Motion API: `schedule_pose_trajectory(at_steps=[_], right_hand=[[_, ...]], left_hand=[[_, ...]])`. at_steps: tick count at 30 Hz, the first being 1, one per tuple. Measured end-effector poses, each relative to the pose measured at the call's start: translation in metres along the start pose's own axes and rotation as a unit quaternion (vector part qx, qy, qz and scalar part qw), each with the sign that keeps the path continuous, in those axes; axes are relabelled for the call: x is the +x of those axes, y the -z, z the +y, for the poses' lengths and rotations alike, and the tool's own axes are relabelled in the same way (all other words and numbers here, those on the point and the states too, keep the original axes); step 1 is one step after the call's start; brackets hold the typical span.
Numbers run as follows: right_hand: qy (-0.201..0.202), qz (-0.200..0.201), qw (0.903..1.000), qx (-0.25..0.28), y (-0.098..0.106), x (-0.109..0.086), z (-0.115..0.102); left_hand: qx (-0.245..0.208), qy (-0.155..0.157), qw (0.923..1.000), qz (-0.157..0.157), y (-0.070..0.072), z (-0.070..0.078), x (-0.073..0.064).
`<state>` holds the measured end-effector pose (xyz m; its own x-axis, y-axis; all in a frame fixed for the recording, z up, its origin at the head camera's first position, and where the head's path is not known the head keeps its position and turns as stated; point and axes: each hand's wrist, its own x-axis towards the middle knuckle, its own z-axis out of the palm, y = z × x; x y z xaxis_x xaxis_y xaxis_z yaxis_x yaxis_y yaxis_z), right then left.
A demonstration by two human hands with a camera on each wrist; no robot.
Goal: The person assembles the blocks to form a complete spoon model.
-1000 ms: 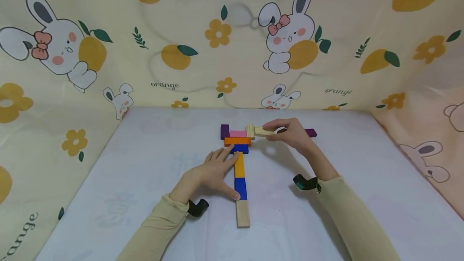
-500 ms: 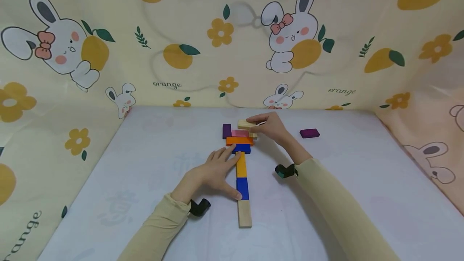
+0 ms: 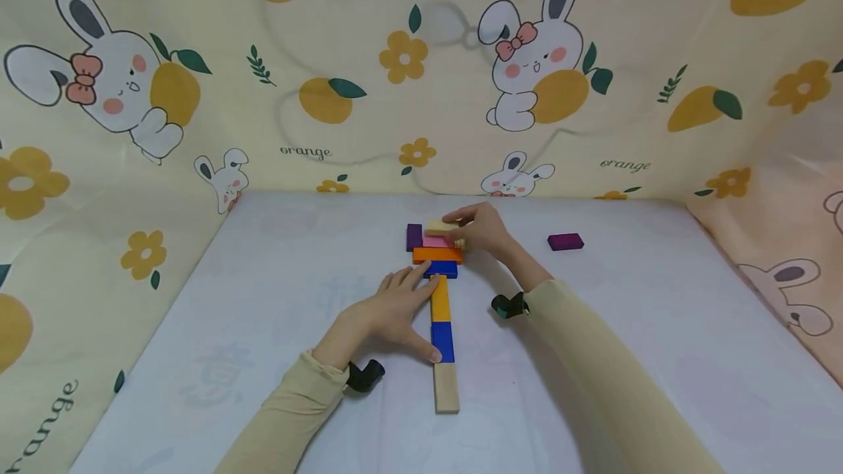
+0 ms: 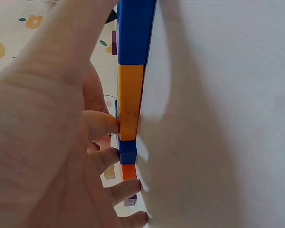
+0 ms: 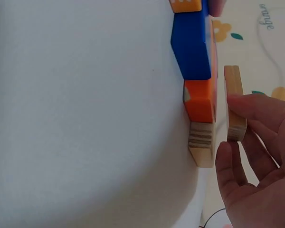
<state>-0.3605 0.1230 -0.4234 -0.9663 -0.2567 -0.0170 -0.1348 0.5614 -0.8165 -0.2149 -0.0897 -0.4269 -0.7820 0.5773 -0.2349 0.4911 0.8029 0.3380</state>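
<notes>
My right hand [image 3: 486,231] pinches a plain wooden block [image 3: 437,226] by its right end, above the far end of a block row. In the right wrist view that wooden block [image 5: 234,102] is apart from the row. Beneath it lie a pink block [image 3: 435,241], a purple block [image 3: 413,238] to the left, and another wooden block [image 5: 202,142], mostly hidden in the head view. Nearer come an orange block [image 3: 437,255], a blue block [image 3: 444,269], a yellow block [image 3: 440,302], a second blue block [image 3: 443,342] and a wooden one [image 3: 446,388]. My left hand [image 3: 385,317] spreads its fingers along the row, touching it.
A loose purple block [image 3: 566,241] lies to the right on the white tabletop [image 3: 593,371]. Behind the table hangs a cloth [image 3: 369,130] printed with rabbits and oranges. Each wrist carries a dark camera mount.
My right hand has carried the wooden block left, from the row's right side to above the pink block, and lowered slightly. The left hand stays on the row.
</notes>
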Motion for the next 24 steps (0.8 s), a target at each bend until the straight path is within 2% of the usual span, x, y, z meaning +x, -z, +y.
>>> schedule_pose_trajectory(at_steps=[12, 24], right_hand=[[-0.002, -0.003, 0.9996, -0.029, -0.007, 0.003, -0.003], [-0.011, 0.002, 0.9996, -0.027, -0.013, 0.007, -0.006]], left_hand=[[0.001, 0.006, 1.0, -0.004, 0.0, 0.0, 0.001], [0.008, -0.002, 1.0, -0.003, 0.0, 0.0, 0.0]])
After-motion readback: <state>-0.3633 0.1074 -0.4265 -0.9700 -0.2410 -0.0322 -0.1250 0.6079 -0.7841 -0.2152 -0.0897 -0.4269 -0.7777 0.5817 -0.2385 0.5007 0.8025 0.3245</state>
